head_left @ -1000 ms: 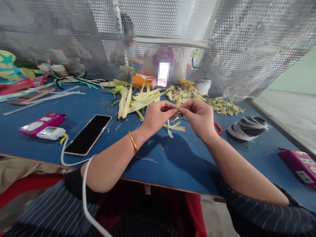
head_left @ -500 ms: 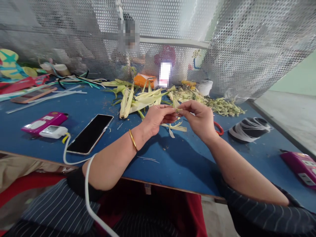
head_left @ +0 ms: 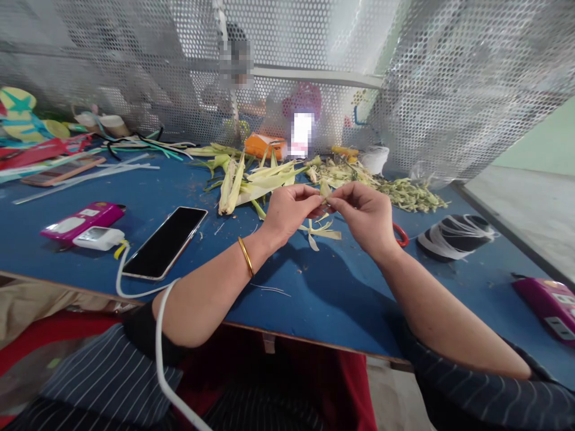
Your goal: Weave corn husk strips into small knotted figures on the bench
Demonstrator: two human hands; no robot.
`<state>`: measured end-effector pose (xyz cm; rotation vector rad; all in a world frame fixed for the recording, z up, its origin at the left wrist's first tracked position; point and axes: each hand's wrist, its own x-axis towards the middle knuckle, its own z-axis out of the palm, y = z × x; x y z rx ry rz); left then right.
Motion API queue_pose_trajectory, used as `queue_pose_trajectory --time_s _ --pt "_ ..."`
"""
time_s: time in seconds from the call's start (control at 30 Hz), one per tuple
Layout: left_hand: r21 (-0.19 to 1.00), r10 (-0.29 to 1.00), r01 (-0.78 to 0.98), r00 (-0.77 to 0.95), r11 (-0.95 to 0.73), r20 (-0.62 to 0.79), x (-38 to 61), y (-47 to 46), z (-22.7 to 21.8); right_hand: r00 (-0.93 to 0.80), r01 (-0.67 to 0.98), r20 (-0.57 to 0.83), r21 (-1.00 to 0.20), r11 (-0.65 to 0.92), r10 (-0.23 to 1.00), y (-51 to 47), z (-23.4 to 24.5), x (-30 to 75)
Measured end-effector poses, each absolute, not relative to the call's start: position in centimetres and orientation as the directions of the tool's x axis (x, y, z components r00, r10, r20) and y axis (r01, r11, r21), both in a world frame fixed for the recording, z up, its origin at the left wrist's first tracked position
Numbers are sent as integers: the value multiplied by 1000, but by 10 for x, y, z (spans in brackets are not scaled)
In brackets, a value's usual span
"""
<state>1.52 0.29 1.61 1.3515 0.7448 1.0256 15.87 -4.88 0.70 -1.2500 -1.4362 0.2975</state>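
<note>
Between my two hands is a small piece of pale green corn husk (head_left: 325, 189), pinched at fingertip height above the table. My left hand (head_left: 291, 209), below a gold bangle, grips it from the left with thumb and fingers. From the other side, the thumb and forefinger of my right hand (head_left: 365, 214) close on the same piece. Some of the husk is hidden by the fingers. Just beneath lie loose husk strips (head_left: 321, 232) on the blue table (head_left: 309, 305). A heap of larger corn husks (head_left: 265, 182) rests behind my left hand.
A pile of small tied husk pieces (head_left: 413, 194) lies at back right. Nearer are red-handled scissors (head_left: 399, 234) and a spool of white thread (head_left: 456, 237). At left sit a phone (head_left: 166, 242), a purple power strip (head_left: 83, 222) and a white cable (head_left: 159, 341) crossing my left arm.
My left hand has turned slightly and its fingers have curled in more. The husk piece stands a little more upright between the fingertips. The things on the table have stayed put.
</note>
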Motion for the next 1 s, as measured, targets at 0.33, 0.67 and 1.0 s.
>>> queue_pose_trajectory --time_s 0.33,0.67,1.0 --pt "987 883 -130 448 -91 141 16 0 15 251 548 573 -749 373 780 -49 8 159" --pt "985 873 -157 487 74 12 11 4 20 156 439 573 -770 463 805 -49 8 160" --pt "989 904 -143 426 40 25 13 -1 21 203 556 608 -717 420 768 -50 7 159"
